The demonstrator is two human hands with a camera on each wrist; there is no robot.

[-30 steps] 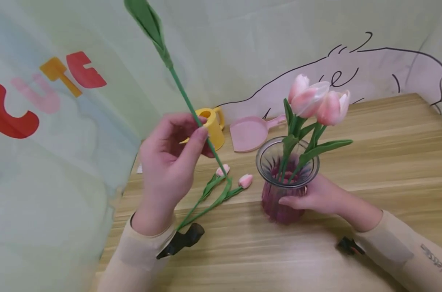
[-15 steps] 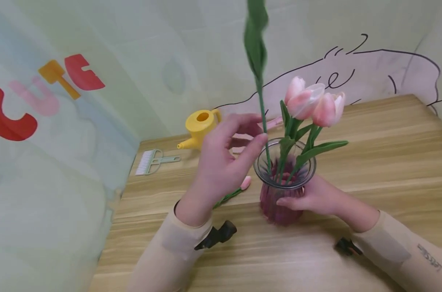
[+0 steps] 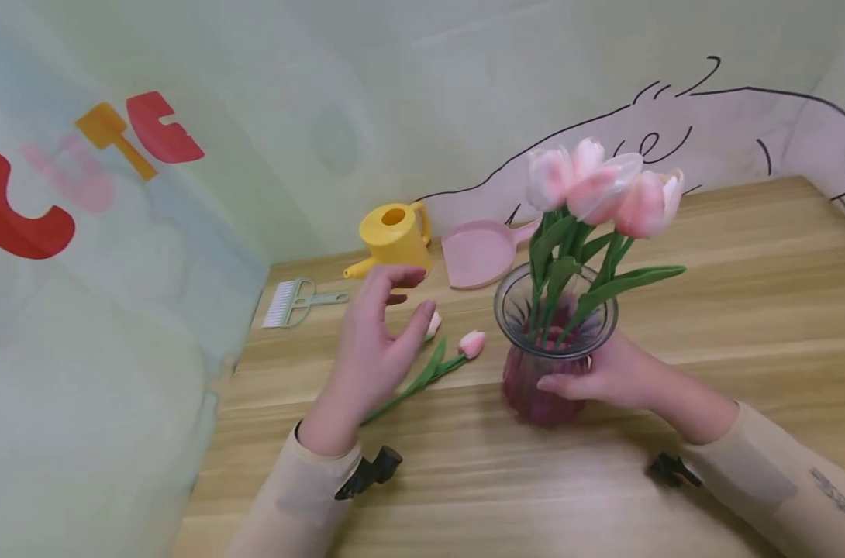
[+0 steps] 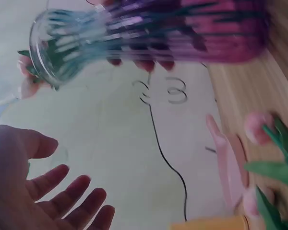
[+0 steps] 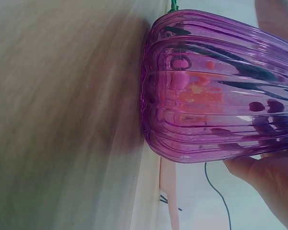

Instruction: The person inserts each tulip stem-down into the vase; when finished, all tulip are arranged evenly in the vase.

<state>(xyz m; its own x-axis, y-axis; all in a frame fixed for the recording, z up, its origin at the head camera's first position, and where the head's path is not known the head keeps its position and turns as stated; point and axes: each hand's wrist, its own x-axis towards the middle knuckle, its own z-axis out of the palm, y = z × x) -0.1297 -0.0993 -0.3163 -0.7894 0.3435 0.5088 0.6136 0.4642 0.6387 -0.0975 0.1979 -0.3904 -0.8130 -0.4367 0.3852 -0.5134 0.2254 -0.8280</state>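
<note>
My right hand point(image 3: 621, 378) grips the ribbed glass vase point(image 3: 544, 387), clear at the rim and purple below, which stands upright on the table. Several pink tulips point(image 3: 597, 190) with green leaves lean in it, heads above the rim. In the right wrist view the vase point(image 5: 206, 91) fills much of the picture, with part of the right hand point(image 5: 273, 177) against its side. My left hand point(image 3: 374, 349) holds nothing, fingers spread and relaxed, left of the vase. Beneath and beside it lie two more tulips, one with its pink head point(image 3: 472, 344) in plain sight, the other partly hidden.
A yellow watering can point(image 3: 397, 236) stands at the back of the wooden table point(image 3: 520, 496). Right of it lies a pink dustpan point(image 3: 480, 252), and to the left a pale green brush point(image 3: 293, 303). Curtain-like printed backdrops rise behind and at the left.
My left hand brought a tulip right, put its stem into the vase, let go and drew back left. The right hand keeps its grip on the vase.
</note>
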